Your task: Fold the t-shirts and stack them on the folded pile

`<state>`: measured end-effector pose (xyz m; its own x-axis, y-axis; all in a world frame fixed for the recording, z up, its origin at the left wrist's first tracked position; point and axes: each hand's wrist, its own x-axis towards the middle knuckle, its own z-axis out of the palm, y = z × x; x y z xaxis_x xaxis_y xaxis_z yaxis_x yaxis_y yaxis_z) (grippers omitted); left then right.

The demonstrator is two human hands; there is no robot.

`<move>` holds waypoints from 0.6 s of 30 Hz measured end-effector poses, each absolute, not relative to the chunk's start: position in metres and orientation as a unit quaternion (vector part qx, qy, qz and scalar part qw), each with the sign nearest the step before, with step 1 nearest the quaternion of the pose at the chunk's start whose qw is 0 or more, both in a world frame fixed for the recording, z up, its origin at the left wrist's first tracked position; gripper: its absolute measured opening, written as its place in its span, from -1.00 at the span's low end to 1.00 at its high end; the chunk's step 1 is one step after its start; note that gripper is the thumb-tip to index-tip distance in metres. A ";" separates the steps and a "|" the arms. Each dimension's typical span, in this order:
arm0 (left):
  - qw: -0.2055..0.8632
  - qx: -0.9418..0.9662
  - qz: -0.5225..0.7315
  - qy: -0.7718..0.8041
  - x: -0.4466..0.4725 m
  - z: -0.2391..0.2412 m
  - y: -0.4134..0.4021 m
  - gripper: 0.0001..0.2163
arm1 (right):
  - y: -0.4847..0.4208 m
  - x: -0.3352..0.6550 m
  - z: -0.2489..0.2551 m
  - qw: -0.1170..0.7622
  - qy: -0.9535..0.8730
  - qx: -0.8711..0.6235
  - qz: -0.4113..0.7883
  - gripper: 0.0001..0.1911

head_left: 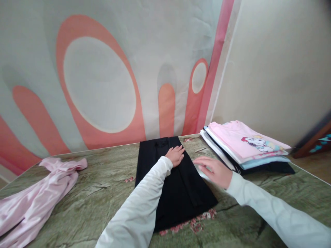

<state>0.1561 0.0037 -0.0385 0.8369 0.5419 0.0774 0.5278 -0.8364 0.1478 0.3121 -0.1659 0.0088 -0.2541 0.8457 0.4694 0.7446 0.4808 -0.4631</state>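
Observation:
A black garment (178, 193), folded into a long panel, lies flat on the table in front of me. My left hand (176, 155) rests palm down on its upper part, fingers stretched out. Just off the garment's right edge is my right hand (213, 171), slightly blurred, with thumb and fingers apart and nothing in it. Close beyond that hand sits a stack of folded clothes, topped by a pink shirt (240, 139) with a cartoon dog print.
A crumpled light pink garment (49, 193) spreads over the left side of the table. The wood-patterned tabletop (103, 206) meets a wall with a coral and grey pattern (147, 69) at the back. A dark reddish-brown object (315, 141) stands at the far right.

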 end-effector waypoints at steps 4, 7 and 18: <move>0.074 0.961 0.052 0.260 0.153 -0.037 0.007 -0.56 | -0.106 0.325 -0.014 0.285 -0.812 -0.509 0.020 -0.68; 0.090 0.963 0.039 0.253 0.152 -0.037 0.010 -0.55 | -0.088 0.323 -0.035 0.269 -0.825 -0.497 0.001 -0.69; 0.104 0.958 0.036 0.265 0.152 -0.034 0.002 -0.49 | -0.198 0.336 -0.030 0.255 -0.863 -0.423 0.103 -0.67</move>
<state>0.1524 0.0024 -0.0340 0.8570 0.5151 0.0145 0.4999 -0.8380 0.2188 0.3361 -0.1984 -0.0298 -0.5111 0.7834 0.3537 0.6782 0.6203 -0.3939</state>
